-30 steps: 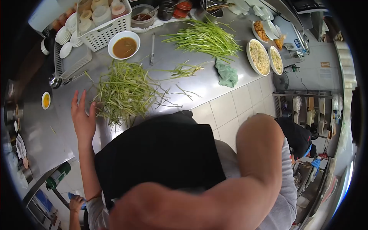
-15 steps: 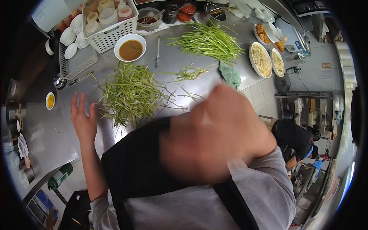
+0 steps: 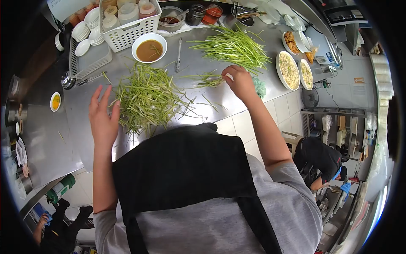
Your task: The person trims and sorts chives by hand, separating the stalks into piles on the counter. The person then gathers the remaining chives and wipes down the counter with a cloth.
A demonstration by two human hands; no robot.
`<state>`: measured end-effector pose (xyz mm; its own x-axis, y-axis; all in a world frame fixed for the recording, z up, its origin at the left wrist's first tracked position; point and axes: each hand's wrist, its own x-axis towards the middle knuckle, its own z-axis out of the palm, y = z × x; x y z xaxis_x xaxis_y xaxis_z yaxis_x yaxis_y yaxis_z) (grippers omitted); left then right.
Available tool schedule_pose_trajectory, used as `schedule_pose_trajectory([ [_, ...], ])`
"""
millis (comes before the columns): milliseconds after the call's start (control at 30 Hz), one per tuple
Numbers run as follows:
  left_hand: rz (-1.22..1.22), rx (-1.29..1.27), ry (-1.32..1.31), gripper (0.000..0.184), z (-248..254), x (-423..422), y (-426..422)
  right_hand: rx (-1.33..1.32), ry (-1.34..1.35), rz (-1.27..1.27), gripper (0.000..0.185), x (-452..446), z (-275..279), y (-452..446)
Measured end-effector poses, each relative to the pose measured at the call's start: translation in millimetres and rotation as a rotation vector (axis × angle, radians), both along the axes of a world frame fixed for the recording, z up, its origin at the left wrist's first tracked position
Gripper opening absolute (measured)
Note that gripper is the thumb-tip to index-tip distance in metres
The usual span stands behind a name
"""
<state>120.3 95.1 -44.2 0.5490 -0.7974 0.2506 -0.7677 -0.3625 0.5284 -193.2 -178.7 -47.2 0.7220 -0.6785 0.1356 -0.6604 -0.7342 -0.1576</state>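
My right hand (image 3: 241, 84) is over the middle of the steel table, fingers curled around the end of a small heap of chives (image 3: 207, 79). My left hand (image 3: 104, 120) has its fingers spread at the left edge of a large tangled pile of chives (image 3: 146, 99), its fingertips close to the stalks. Further back lies a neater bunch of long chives (image 3: 230, 48). A green crumpled cloth or bag (image 3: 259, 87) shows partly behind my right wrist. Loose stalks are scattered between the piles.
Behind the piles stand a bowl of brown liquid (image 3: 149, 48), a silver knife-like tool (image 3: 179, 55) and a white basket of bottles (image 3: 131, 34). Rice dishes (image 3: 289, 70) stand at right, a small yellow-filled dish (image 3: 55, 102) at left. Two people (image 3: 319, 163) are around the table.
My right hand, blurred in front of my chest before, has moved out to the small heap of chives. My left hand has shifted slightly right, still spread. Another person shows at lower left.
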Motion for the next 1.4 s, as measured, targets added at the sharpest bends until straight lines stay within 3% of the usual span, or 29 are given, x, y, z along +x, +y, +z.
schedule_pose_trajectory([
  [67, -0.017, -0.012, 0.019, 0.039, 2, -10, -3, 0.054, -0.075, 0.029, 0.009, 9, 24, 9],
  [133, -0.184, -0.028, 0.219, 0.033, 5, -21, -9, 0.524, -0.250, -0.124, 0.009, 22, 50, 25],
  [167, -0.176, -0.025, 0.219, 0.033, 8, -29, -13, 0.528, -0.247, -0.118, 0.009, 25, 52, 28],
  [233, -0.309, 0.107, 0.721, 0.029, 15, -43, -25, 0.998, -0.474, -0.023, 0.014, 32, 55, 34],
  [333, -0.447, 0.079, 0.871, 0.027, 11, -64, -43, 1.146, -0.462, 0.008, 0.014, 55, 63, 65],
  [400, -0.469, -0.040, 1.291, 0.027, 9, -77, -52, 1.216, -0.466, 0.038, 0.013, 68, 61, 85],
  [533, -0.422, -0.157, 1.348, 0.030, 7, -77, -57, 1.179, -0.401, 0.078, 0.013, 80, 52, 108],
  [600, -0.199, -0.203, 1.431, 0.032, 11, -67, -53, 1.131, -0.310, 0.025, 0.013, 79, 52, 111],
  [667, -0.168, -0.203, 1.370, 0.032, 14, -55, -45, 1.092, -0.307, 0.021, 0.013, 72, 48, 105],
  [767, -0.226, -0.142, 1.016, 0.025, 11, -34, -30, 0.854, -0.240, 0.041, 0.009, 59, 52, 97],
  [800, -0.227, -0.140, 1.019, 0.025, 11, -30, -26, 0.856, -0.238, 0.039, 0.009, 57, 55, 95],
  [867, -0.278, -0.046, 0.715, 0.018, 11, -25, -19, 0.662, -0.180, 0.054, 0.008, 54, 60, 92],
  [900, -0.282, -0.046, 0.717, 0.018, 11, -24, -17, 0.621, -0.219, 0.054, 0.008, 54, 61, 92],
  [967, -0.284, 0.080, 0.448, 0.014, 11, -24, -16, 0.573, -0.237, 0.065, 0.007, 53, 64, 92],
  [1100, -0.355, 0.116, 0.465, 0.014, 8, -31, -20, 0.582, -0.252, 0.068, 0.006, 54, 61, 95],
  [1167, -0.181, -0.247, 0.840, 0.013, -7, -35, -21, 0.567, -0.244, 0.076, 0.006, 52, 58, 93],
  [1200, -0.187, -0.250, 0.843, 0.013, -7, -31, -23, 0.562, -0.243, 0.071, 0.006, 49, 55, 88],
  [1267, 0.142, -0.729, 1.153, 0.014, -5, -19, -25, 0.489, -0.340, 0.032, 0.007, 41, 51, 71],
  [1300, 0.135, -0.728, 1.157, 0.014, -2, -16, -24, 0.447, -0.345, -0.029, 0.009, 33, 45, 54],
  [1367, 0.088, -0.532, 0.847, 0.015, 7, -10, -21, 0.346, -0.423, -0.138, 0.013, 19, 46, 14],
  [1400, 0.085, -0.529, 0.848, 0.015, 10, -9, -19, 0.227, -0.439, -0.166, 0.013, 14, 53, -5],
])
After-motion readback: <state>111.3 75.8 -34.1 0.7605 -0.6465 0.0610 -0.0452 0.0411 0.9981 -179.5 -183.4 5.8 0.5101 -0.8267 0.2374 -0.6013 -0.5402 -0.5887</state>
